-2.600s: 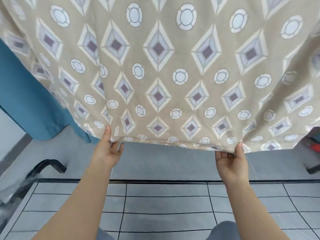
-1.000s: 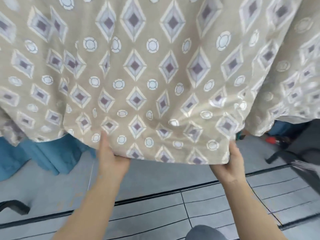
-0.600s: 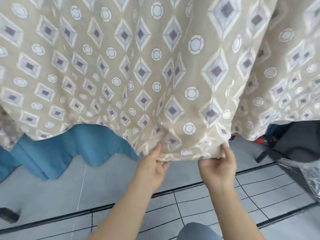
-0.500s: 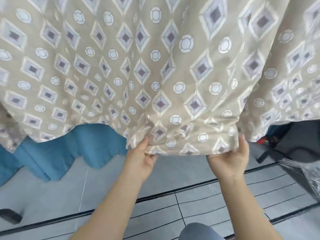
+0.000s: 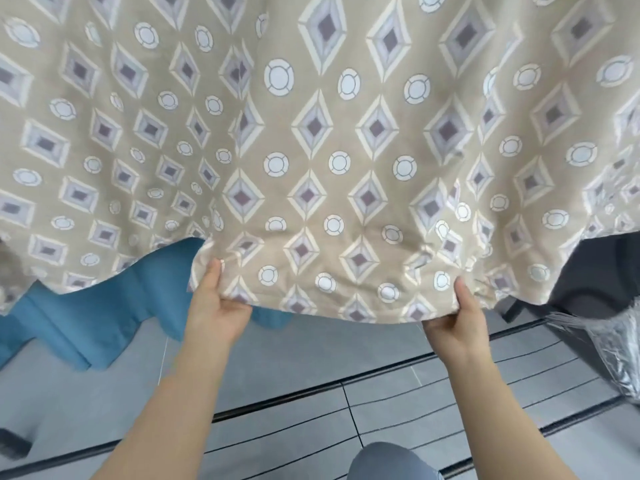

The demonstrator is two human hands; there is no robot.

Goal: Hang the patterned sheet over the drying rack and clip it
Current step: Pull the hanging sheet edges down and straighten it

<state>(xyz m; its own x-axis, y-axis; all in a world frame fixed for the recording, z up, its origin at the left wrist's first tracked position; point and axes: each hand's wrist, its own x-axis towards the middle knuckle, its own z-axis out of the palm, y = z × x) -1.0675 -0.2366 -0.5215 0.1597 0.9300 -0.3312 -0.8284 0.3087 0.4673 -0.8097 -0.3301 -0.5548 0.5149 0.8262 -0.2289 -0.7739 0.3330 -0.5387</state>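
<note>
The fingers of the left hand (image 5: 216,308) are curled under the lower hem of the beige cotton sheet printed with grey diamonds and white rings (image 5: 311,161). The thumb lies flat on the front of the sheet, pinching a folded corner at about 7 o'clock. The right hand (image 5: 453,327) pinches the same hem at about 5 o'clock, thumb up on the front and fingers tucked behind. The stretch of hem between the hands sags slightly. The sheet hangs down from 12 o'clock and fills the upper part of the view; what carries it is out of sight. Behind it, at 8 o'clock, a plain blue cloth (image 5: 86,323) hangs. Crinkled silver foil (image 5: 616,344) shows at 4 o'clock, above the grey tiled floor (image 5: 294,420).
</note>
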